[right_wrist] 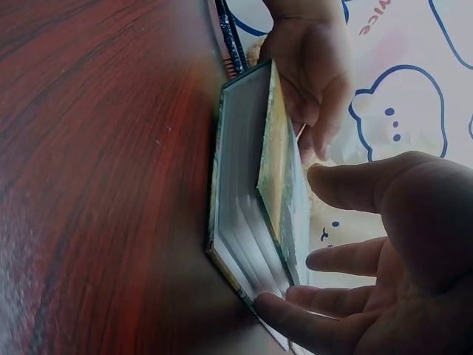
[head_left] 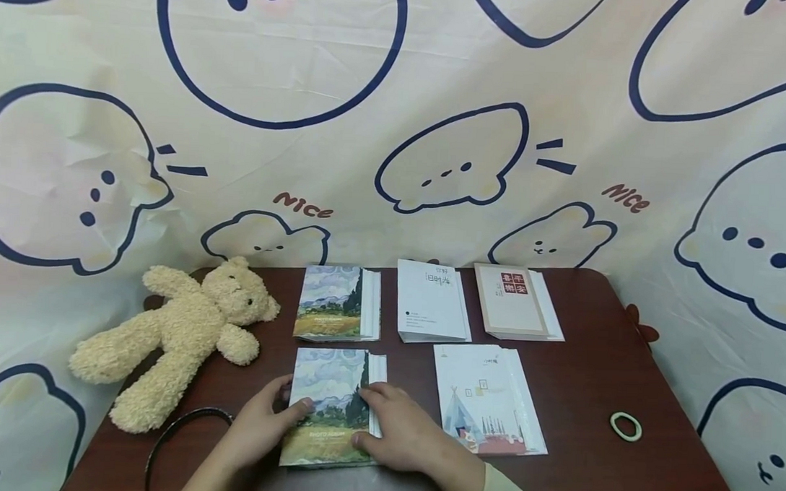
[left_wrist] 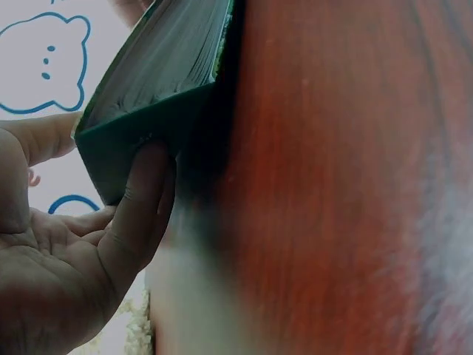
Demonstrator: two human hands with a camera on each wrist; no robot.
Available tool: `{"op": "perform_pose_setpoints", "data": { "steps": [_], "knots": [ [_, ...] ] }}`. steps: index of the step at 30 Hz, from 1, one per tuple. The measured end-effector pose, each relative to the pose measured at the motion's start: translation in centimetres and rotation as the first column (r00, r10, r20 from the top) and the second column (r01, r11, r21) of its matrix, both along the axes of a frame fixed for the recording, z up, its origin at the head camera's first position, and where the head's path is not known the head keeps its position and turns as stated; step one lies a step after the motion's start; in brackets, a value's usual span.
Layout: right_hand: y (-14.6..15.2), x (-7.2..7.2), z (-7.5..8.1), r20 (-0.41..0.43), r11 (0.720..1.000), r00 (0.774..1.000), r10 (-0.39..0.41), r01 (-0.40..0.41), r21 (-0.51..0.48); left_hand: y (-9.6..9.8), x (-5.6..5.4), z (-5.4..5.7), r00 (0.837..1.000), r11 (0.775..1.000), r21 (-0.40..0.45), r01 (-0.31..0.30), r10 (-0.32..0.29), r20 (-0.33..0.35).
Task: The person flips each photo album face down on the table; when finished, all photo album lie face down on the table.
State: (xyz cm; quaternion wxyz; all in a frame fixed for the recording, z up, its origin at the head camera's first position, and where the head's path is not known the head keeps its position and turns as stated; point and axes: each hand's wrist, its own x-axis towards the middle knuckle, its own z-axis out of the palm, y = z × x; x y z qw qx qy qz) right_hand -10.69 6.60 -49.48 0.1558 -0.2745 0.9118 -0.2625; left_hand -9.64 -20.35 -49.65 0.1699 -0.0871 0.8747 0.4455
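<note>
A photo album [head_left: 329,409] with a painted landscape cover lies near the front of the table. My left hand [head_left: 263,421] grips its left side, thumb on the cover and fingers against the dark green spine, as the left wrist view shows of the album [left_wrist: 148,140]. At the opposite side is my right hand [head_left: 402,430], its fingertips by the page edge and its thumb over the cover's lower right. In the right wrist view, the fingers [right_wrist: 318,310] of that hand are fairly straight beside the album [right_wrist: 277,170], whose cover stands slightly apart from the pages.
Behind it lie a matching landscape album [head_left: 329,301], a white album [head_left: 430,304] and a beige one [head_left: 511,304]. An album with a tent picture [head_left: 485,408] is to the right. A teddy bear [head_left: 188,332], black cable [head_left: 179,426] and pale green ring [head_left: 625,426] share the table [head_left: 590,382].
</note>
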Motion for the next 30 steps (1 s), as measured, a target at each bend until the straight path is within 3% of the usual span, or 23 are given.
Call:
{"op": "perform_pose_setpoints", "data": {
  "steps": [7, 21, 25, 30],
  "knots": [
    [-0.5, 0.0, -0.2, 0.019, 1.0, 1.0, 0.012, -0.012, -0.015, -0.8, 0.2, 0.9, 1.0, 1.0, 0.027, -0.015, 0.014, 0.008],
    [-1.3, -0.4, -0.2, 0.102, 0.993, 0.993, 0.066, -0.056, -0.103, -1.6, 1.0, 2.4, 0.997, 0.982, 0.173, -0.077, 0.079, 0.0],
    [-1.6, -0.4, -0.3, 0.146, 0.991, 0.987, 0.06, -0.041, -0.131, -1.6, 1.1, 2.9, 0.997, 0.977, 0.204, -0.062, 0.069, -0.027],
    [-1.9, -0.3, -0.4, 0.161, 0.984, 0.985, 0.054, -0.025, -0.174, -1.4, 1.1, 3.2, 0.994, 0.982, 0.18, -0.054, 0.069, -0.08]
  ]
}}
